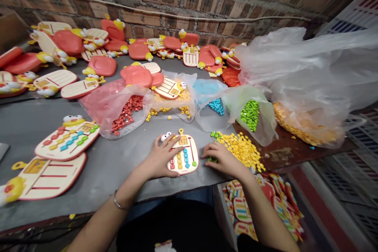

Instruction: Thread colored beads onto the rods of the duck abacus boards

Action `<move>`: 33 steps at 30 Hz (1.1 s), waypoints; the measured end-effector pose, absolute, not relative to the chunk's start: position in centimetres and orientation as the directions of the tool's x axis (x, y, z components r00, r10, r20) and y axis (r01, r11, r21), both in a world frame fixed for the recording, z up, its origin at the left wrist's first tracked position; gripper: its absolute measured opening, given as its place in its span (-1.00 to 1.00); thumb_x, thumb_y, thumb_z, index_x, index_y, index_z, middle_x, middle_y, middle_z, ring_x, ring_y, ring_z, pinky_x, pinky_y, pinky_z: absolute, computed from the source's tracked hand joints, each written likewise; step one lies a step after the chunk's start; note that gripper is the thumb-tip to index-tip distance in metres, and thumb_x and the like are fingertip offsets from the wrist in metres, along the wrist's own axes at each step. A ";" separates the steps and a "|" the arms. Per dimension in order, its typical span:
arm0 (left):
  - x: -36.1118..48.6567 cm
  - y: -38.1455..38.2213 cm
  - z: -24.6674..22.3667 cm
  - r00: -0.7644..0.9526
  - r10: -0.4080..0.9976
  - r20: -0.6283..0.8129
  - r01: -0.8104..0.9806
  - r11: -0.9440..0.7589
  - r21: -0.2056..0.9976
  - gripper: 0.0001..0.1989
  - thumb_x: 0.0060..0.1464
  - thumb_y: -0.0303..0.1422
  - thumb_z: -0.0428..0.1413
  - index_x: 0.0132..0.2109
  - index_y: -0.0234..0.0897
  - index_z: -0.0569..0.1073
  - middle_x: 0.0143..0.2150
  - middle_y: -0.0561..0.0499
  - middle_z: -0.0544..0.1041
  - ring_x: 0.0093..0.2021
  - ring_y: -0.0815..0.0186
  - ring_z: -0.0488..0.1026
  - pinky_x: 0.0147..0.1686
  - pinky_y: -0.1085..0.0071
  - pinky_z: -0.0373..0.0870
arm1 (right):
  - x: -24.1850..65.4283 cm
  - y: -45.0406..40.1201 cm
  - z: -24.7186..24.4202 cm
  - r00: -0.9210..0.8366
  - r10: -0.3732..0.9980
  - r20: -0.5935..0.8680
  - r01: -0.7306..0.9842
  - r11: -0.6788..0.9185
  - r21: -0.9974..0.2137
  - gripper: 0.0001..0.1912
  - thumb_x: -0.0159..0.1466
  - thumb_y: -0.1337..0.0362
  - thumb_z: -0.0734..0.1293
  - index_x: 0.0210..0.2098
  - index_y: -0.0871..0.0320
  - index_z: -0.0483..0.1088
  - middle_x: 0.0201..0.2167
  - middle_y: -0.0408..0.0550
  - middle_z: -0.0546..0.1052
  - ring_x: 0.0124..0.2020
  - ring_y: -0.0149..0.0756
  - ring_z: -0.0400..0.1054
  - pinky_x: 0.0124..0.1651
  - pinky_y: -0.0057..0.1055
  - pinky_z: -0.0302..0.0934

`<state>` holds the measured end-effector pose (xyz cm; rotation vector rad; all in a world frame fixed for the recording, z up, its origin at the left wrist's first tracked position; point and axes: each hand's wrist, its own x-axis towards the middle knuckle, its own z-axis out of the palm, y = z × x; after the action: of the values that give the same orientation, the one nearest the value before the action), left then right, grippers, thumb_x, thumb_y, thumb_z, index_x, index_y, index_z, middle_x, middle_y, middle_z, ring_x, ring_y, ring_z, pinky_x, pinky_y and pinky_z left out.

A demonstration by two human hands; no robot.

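My left hand (162, 156) lies over the left side of a cream toy board (189, 168), thumb at its lower edge and fingers across its upper part. Red, yellow and blue beads fill three slots of this board, and one green bead (194, 163) sits low in the rightmost slot. To the right, my right hand (220, 156) rests with curled fingers on small green beads (212, 159), beside a heap of yellow beads (242, 147). Its fingertips are partly hidden, so what they grip is unclear.
Behind stand open plastic bags of red (128, 112), blue (217, 106) and green beads (250, 115). Two boards (67, 139) lie at the left, and many red-backed toys (102, 65) along the brick wall. A box of finished-looking boards (242, 208) is below right.
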<state>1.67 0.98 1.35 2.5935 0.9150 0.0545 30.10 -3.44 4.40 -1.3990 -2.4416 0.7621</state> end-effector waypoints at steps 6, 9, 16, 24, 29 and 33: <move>1.9 0.8 1.7 0.772 0.628 -0.101 0.617 -0.700 0.359 -0.09 -0.15 0.09 0.28 0.32 -0.04 0.20 0.45 -0.15 -0.05 0.41 -0.13 -0.17 0.25 -0.19 -0.35 | 30.7 -4.4 2.0 -0.440 0.898 0.011 0.783 0.390 -0.485 -0.91 0.27 0.42 0.35 -0.25 0.14 0.48 -0.27 0.00 0.50 -0.17 -0.15 0.35 -0.10 -0.24 0.25; 1.9 0.8 1.6 0.775 0.625 -0.094 0.612 -0.706 0.356 -0.10 -0.14 0.08 0.28 0.31 -0.04 0.20 0.44 -0.15 -0.04 0.40 -0.13 -0.16 0.26 -0.19 -0.35 | 29.5 -2.9 2.3 -0.345 0.922 0.173 0.659 0.370 -0.655 -0.90 0.34 0.37 0.29 -0.21 0.12 0.45 -0.25 -0.02 0.52 -0.20 -0.21 0.39 -0.11 -0.30 0.28; 1.7 0.9 1.3 0.780 0.619 -0.084 0.603 -0.711 0.362 -0.10 -0.12 0.08 0.26 0.33 -0.03 0.18 0.45 -0.14 -0.05 0.41 -0.11 -0.17 0.26 -0.18 -0.35 | 26.0 2.4 0.8 -0.345 0.886 0.310 0.609 0.462 -0.645 -0.95 0.29 0.37 0.35 -0.25 0.11 0.45 -0.21 -0.03 0.49 -0.10 -0.18 0.34 -0.01 -0.25 0.22; 1.7 0.9 1.3 0.783 0.617 -0.079 0.597 -0.708 0.378 -0.07 -0.11 0.09 0.26 0.35 0.00 0.13 0.46 -0.12 -0.10 0.41 -0.13 -0.19 0.26 -0.18 -0.38 | 26.7 2.1 0.6 -0.427 0.887 0.174 0.590 0.419 -0.690 -0.91 0.19 0.33 0.45 -0.40 0.13 0.46 -0.22 -0.05 0.44 -0.10 -0.18 0.31 0.01 -0.22 0.21; 1.8 0.9 1.5 0.777 0.620 -0.109 0.608 -0.695 0.385 -0.08 -0.13 0.10 0.26 0.34 -0.03 0.18 0.45 -0.15 -0.08 0.41 -0.14 -0.18 0.26 -0.18 -0.38 | 28.2 0.4 0.9 -0.333 0.932 0.142 0.634 0.332 -0.699 -0.88 0.29 0.36 0.34 -0.18 0.12 0.49 -0.19 0.00 0.45 -0.12 -0.19 0.36 0.00 -0.23 0.25; 1.8 0.9 1.7 0.779 0.619 -0.105 0.605 -0.695 0.390 -0.09 -0.13 0.12 0.25 0.33 -0.05 0.20 0.44 -0.16 -0.04 0.41 -0.13 -0.17 0.26 -0.17 -0.39 | 28.2 0.4 0.0 -0.303 0.938 0.170 0.668 0.336 -0.664 -0.84 0.32 0.41 0.26 -0.26 0.15 0.49 -0.29 0.00 0.47 -0.21 -0.21 0.39 -0.10 -0.27 0.29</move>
<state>1.82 0.90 1.70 2.5651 0.9260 0.0476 28.21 0.39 0.01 -1.4018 -2.0674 0.6557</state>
